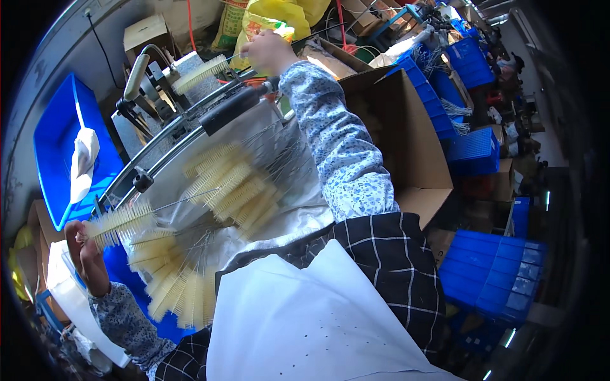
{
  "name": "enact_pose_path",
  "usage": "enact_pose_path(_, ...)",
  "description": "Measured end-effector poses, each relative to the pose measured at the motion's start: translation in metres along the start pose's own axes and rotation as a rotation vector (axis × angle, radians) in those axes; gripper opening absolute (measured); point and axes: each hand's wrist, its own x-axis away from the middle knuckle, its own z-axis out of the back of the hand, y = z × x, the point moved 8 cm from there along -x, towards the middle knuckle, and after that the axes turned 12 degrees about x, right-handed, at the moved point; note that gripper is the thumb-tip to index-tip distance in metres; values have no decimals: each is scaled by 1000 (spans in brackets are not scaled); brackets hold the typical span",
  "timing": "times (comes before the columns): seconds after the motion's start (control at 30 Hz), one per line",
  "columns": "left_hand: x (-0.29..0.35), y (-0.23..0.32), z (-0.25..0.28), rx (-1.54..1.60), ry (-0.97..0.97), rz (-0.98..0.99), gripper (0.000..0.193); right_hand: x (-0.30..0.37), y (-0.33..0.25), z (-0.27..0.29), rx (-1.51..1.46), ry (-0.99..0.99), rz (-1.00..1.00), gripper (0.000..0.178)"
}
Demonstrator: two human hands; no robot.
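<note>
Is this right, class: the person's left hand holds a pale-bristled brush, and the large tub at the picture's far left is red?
Not quite: the large tub is blue, not red, as the head view shows. The left hand does hold a pale-bristled brush.

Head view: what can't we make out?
- Right hand's exact grip, head view: palm side hidden by the back of the hand.
- Count of middle brushes, head view: blurred and overlapping.
- Full contents of cardboard box, head view: shadow and right sleeve hide them.
- Far-right clutter, head view: too small, dark.
</note>
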Motion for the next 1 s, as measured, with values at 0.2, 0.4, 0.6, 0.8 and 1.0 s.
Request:
enact_pose_path(0.2,-8,-27,-50,60,-104,57,28,60,-72,40,-400,-292,341,51)
enact_pose_path(0.4,-13,-61,-102,14,-250,46,29,100,-220,57,-1108,-540,326,36)
enact_pose_path(0.6,18,-89,-35,-603,-469,175,53,44,-150,39,-291,371,197,20)
enact_pose_path(0.8,45,-150,54,-1102,-390,457,55,1,-96,-34,5,173,-8,27)
enact_pose_path(1.0,40,-159,48,-978,-480,474,48,-7,-103,-39,14,132,19,27)
